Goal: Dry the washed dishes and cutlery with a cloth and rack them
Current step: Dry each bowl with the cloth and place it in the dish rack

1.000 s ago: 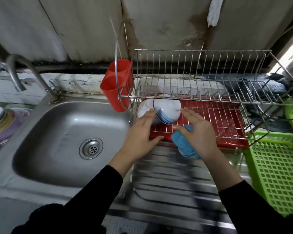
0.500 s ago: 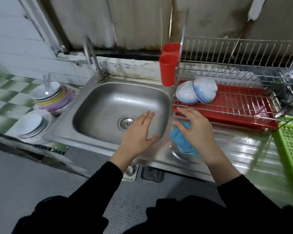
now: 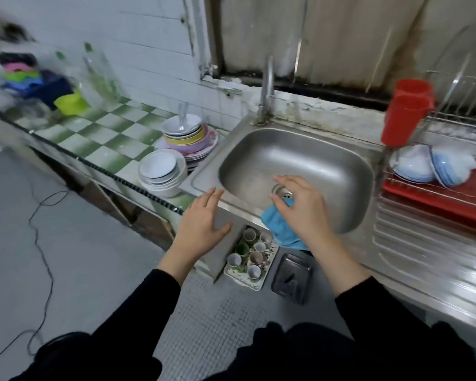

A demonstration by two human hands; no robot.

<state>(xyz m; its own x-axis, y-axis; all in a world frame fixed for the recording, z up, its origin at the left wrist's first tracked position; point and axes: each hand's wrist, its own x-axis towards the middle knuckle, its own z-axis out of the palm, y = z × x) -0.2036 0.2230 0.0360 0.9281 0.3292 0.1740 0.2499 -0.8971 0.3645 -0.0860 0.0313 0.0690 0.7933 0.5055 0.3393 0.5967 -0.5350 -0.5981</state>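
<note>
My right hand [image 3: 302, 213] holds a blue cloth [image 3: 279, 229] over the front edge of the steel sink [image 3: 313, 158]. My left hand [image 3: 204, 224] hovers open with spread fingers by the sink's front left corner, holding nothing. Left of the sink, on the green checked counter, stand a stack of white plates and bowls [image 3: 161, 171] and a taller stack of coloured bowls [image 3: 186, 136] with spoons on top. Two white-and-blue bowls [image 3: 429, 167] lean in the wire dish rack [image 3: 451, 177] over its red tray, at the right.
A red cutlery cup [image 3: 404, 116] hangs on the rack's left end. The tap [image 3: 267, 86] rises behind the sink. Below the counter on the floor lie a tray of small cups [image 3: 250, 257] and a metal lidded box [image 3: 291, 277]. Blurred bottles and a green cup stand far left.
The view has swung left from the rack to the sink and the stacked dishes. Both hands have left the racked bowls and moved left; the right one still carries the cloth.
</note>
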